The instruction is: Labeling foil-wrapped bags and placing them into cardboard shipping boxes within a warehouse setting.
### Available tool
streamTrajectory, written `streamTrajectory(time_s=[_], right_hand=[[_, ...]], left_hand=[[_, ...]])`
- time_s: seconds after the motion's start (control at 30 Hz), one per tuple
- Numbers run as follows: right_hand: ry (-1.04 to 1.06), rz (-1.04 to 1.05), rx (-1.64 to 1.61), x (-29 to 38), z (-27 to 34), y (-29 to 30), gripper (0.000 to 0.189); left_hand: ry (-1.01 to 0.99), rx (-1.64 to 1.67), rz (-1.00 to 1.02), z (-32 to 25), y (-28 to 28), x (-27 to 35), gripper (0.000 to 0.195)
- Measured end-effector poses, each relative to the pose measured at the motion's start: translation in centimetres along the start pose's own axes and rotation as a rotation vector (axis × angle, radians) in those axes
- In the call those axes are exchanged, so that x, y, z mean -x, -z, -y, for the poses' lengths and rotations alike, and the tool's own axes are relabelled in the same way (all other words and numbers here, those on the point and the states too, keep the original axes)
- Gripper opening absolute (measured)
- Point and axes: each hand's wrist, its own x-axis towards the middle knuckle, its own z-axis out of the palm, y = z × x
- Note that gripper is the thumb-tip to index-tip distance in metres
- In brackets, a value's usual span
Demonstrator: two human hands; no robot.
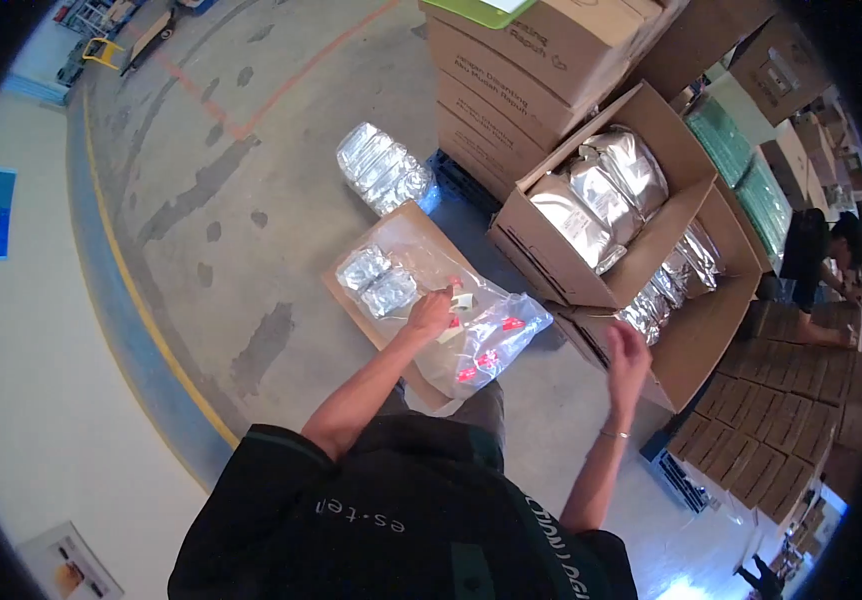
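A clear plastic bag (506, 334) with red pieces in or on it lies over a brown cardboard surface (408, 225) before me. My left hand (431, 311) is on this bag, fingertips at a small pale piece (462, 302); whether they grip it is hard to see. Left of that hand, two small foil-wrapped packs (378, 281) lie side by side. My right hand (628, 349) is raised beside the lower open carton (701, 352), fingers loosely bent and nothing visible in them. Silvery foil packs (656, 300) fill part of that carton.
Another open carton (566, 262) holds large foil bags (607, 195). Behind it rise stacked printed cartons (506, 97) on a dark pallet (461, 180). A foil-wrapped bundle (386, 169) sits beyond the cardboard. At right, a person (813, 247) works near more stacked boxes (768, 420).
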Motion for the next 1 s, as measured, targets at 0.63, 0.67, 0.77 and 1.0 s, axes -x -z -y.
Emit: streamTrajectory(time_s=[0.63,0.67,0.77,1.0], right_hand=[[0.407,0.802,0.534,0.3,-6.8,-36.1,0.087],[0.377,0.868,0.699,-0.2,-7.1,-36.2,0.087],[0.470,0.864,1.035,1.4,-3.7,-36.0,0.083],[0.454,0.640,0.703,2.5,-7.5,-30.2,0.080]], left_hand=[[0.103,0.205,-0.220,16.3,6.2,5.0,0.053],[0.084,0.194,-0.218,16.4,5.9,4.7,0.050],[0.113,0.292,-0.217,17.7,4.6,5.1,0.046],[0.063,0.287,-0.202,15.5,5.5,5.4,0.045]])
